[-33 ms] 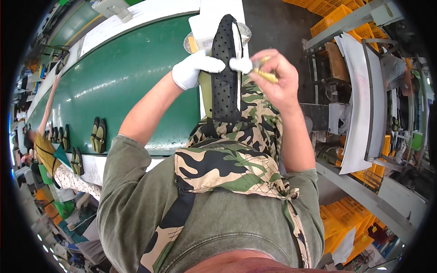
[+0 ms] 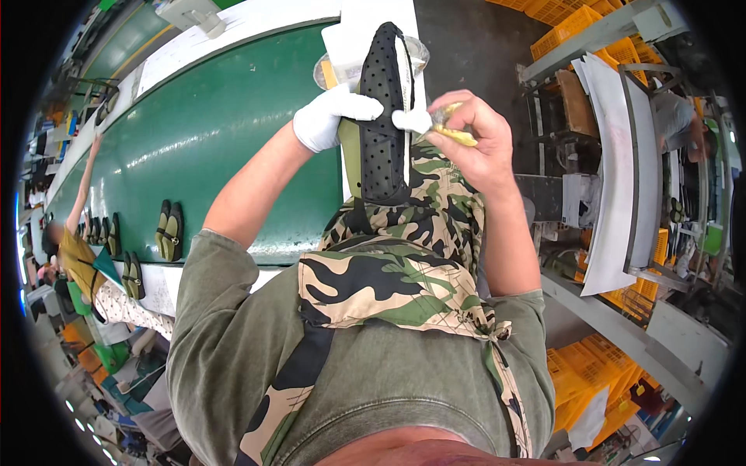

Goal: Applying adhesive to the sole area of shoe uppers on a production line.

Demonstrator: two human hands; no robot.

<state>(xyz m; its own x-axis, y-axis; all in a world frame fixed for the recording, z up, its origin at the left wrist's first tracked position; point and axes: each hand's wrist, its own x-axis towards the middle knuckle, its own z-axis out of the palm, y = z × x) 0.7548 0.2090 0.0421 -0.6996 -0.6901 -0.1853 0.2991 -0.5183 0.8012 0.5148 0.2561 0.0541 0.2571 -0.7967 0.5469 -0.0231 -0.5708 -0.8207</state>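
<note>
The left hand (image 2: 322,123), in a smooth white glove, grips a long olive-green shoe (image 2: 352,159) at mid-length, thumb pressed to its black sole (image 2: 380,151) dotted with small studs, a pale strip running down the right edge. The shoe hangs above the camouflage-print apron (image 2: 381,283), right beside the glossy green worktable (image 2: 233,140). Over on its right, the bare right hand (image 2: 475,138) pinches a crumpled yellow piece (image 2: 457,135), material unclear, between thumb and curled fingers.
</note>
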